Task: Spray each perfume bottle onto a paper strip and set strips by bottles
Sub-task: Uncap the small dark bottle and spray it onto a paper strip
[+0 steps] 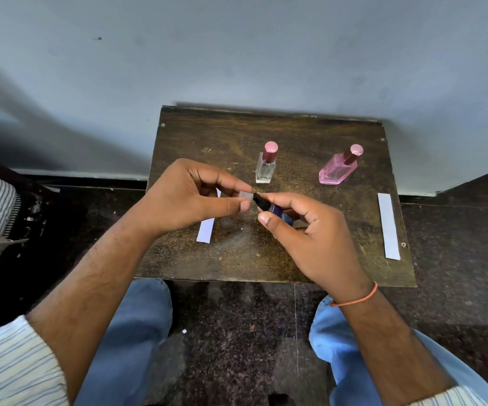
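above the middle of a small dark wooden table [237, 136] we see the left hand [190, 197] pinching a clear plastic cap [245, 197] between thumb and forefinger, just beside the black nozzle of a small blue perfume bottle [278, 211]. the right hand [310, 238] grips that bottle, held tilted with its nozzle pointing left. farther back stand a clear bottle with a pink cap [265, 164] and, to its right, a pink bottle [338, 168], both capped. one paper strip [206, 228] lies partly under the left hand; another paper strip [388, 226] lies near the table's right edge.
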A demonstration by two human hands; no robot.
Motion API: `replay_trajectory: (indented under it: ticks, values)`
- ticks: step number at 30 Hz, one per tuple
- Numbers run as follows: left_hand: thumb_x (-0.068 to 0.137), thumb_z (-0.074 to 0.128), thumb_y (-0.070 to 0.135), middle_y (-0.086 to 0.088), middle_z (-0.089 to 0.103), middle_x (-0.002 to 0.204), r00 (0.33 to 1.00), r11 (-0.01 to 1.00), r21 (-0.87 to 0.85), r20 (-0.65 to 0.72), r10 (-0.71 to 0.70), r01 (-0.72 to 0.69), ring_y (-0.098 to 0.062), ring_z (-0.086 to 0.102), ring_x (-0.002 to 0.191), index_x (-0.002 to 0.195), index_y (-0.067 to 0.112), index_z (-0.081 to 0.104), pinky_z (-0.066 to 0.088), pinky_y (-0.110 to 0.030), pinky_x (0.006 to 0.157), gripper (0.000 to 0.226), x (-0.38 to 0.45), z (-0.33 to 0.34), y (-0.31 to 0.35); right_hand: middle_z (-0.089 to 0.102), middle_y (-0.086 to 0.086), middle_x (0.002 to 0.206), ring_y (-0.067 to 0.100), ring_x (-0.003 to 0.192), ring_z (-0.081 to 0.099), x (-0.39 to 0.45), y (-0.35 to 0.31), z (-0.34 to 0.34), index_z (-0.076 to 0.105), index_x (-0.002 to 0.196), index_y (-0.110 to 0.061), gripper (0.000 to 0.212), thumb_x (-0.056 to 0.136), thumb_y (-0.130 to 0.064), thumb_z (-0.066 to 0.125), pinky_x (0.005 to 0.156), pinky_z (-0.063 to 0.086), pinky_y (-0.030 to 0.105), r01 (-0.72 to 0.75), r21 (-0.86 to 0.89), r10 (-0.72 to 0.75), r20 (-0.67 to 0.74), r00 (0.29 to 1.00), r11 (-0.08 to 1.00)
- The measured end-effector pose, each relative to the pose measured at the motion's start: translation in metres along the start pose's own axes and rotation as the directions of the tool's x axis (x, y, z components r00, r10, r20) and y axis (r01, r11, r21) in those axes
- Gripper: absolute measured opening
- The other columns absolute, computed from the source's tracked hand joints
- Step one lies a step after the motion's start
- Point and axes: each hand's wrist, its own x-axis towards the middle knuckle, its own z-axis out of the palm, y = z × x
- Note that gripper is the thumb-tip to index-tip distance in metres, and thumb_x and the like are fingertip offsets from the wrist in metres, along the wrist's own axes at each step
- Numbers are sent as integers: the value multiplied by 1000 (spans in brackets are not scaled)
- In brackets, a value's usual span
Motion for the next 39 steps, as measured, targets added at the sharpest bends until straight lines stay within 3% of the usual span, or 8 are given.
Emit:
replay_trajectory:
  ticks: [4,11,20,24,27,31,35,39]
  values:
    - [83,86,-1,10,84,78,999,1000,4,30,12,-12,8,65,57,108,6,83,48,-5,59,27,1,0,0,80,-17,115,0,108,73,0,-2,0,81,126,-25,34,93,-27,86,90,54,13,37,-48,-36,22,999,998]
    - [84,81,-11,25,74,64,993,998,45,112,47,-52,16,58,48,116,-13,76,41,2,54,32,1,3,3,81,-12,123,-5,115,73,-2,-5,1,79,131,-23,41,91,-25,89,99,56,15,106,-100,-102,44,994,989]
    - [78,88,12,12,85,92,993,989,123,89,71,-81,4,77,82,109,10,84,56,-10,77,31,-5,-6,-2,75,-25,115,-13,112,71,-4,-8,8,79,128,-26,44,86,-22,92,96,52,7,111,-71,-110,15,994,991]
    - [84,85,1,25,78,73,992,990,124,119,45,-60,12,58,51,114,-1,81,44,-2,59,30,-8,-7,-2,77,-24,119,-8,111,74,-5,-9,17,77,131,-30,49,85,-21,93,96,65,28,35,47,-37,39,999,998]
    - [87,84,13,25,78,76,988,984,158,142,63,-85,2,41,42,115,8,83,37,-13,49,29,-11,-9,3,82,-19,116,-1,106,78,-1,-13,21,77,127,-38,45,87,-23,92,88,68,41,-8,117,2,57,998,993]
    - [83,92,26,22,73,86,997,967,255,65,-39,21,-12,44,57,130,31,76,42,-26,56,50,-13,-19,1,79,-25,107,-11,106,74,6,-17,22,81,121,-29,36,87,-27,92,95,62,22,1,27,-1,15,1000,1000]
    - [90,85,38,18,63,110,991,802,595,-133,23,61,2,53,65,142,45,62,44,-13,68,57,-7,-29,-17,78,-26,108,-13,106,72,6,-15,24,81,120,-28,33,89,-27,90,91,57,12,15,-15,-15,-5,1000,1000]
    - [93,80,44,14,56,120,982,733,659,-181,-61,167,9,52,78,146,49,58,48,-24,83,58,-3,-31,-19,79,-23,112,-10,108,73,5,-14,25,80,122,-29,33,90,-27,89,90,57,13,23,-35,-23,-6,1000,999]
